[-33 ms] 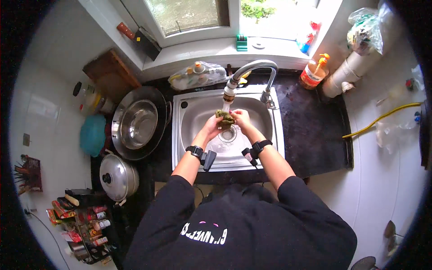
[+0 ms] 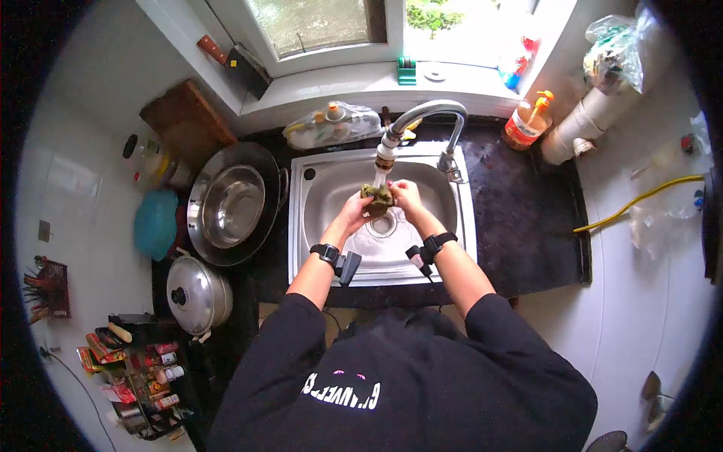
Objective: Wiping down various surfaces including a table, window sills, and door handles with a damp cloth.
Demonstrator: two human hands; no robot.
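Observation:
Over the steel sink, both hands hold a crumpled olive-green thing, soft and folded; its exact kind I cannot make out. My left hand grips its left side, with the thumb on top. On the other side, my right hand pinches its upper right edge with bent fingers. Just above is the nozzle of the curved metal faucet, and a pale stream of water seems to fall from it onto the thing. Below the hands lies the round drain.
To the left are a metal basin inside a large wok, and a lidded pot. A bagged bundle of bottles lies behind the sink. At the back right stands a pump bottle. A cleaver leans by the window.
The olive-green thing has shifted slightly in shape between my fingers. Both hands stay in nearly the same place under the faucet.

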